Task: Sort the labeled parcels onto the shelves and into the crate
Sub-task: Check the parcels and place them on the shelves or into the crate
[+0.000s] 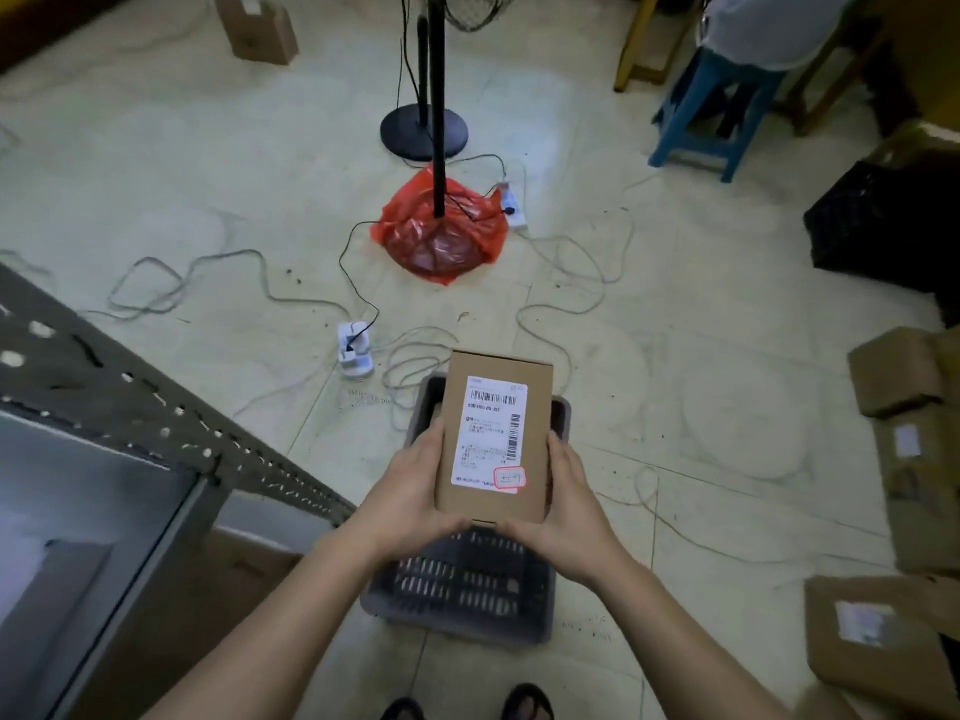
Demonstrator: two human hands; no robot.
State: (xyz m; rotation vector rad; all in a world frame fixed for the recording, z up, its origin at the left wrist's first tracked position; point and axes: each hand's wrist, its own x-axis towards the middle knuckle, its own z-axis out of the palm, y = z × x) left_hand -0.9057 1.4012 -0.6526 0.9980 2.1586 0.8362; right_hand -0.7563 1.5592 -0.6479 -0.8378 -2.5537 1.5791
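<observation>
A brown cardboard parcel [493, 439] with a white barcode label, marked with a small red-edged stamp at its lower right, is held face up in front of me. My left hand [410, 491] grips its left edge and lower corner. My right hand [563, 504] grips its right edge and lower corner. The parcel hangs directly over a grey slotted plastic crate [462, 589] standing on the floor by my feet. At the left, a grey metal shelf [130, 407] with perforated rails juts into view.
Several labelled cardboard parcels [893, 626] lie on the floor at the right, one more box [257, 28] at the far left. Loose cables and power strips [356, 350] cross the tiled floor. Ahead stand a fan pole in a red bag [441, 231], a blue stool [711, 101] and a black crate [883, 226].
</observation>
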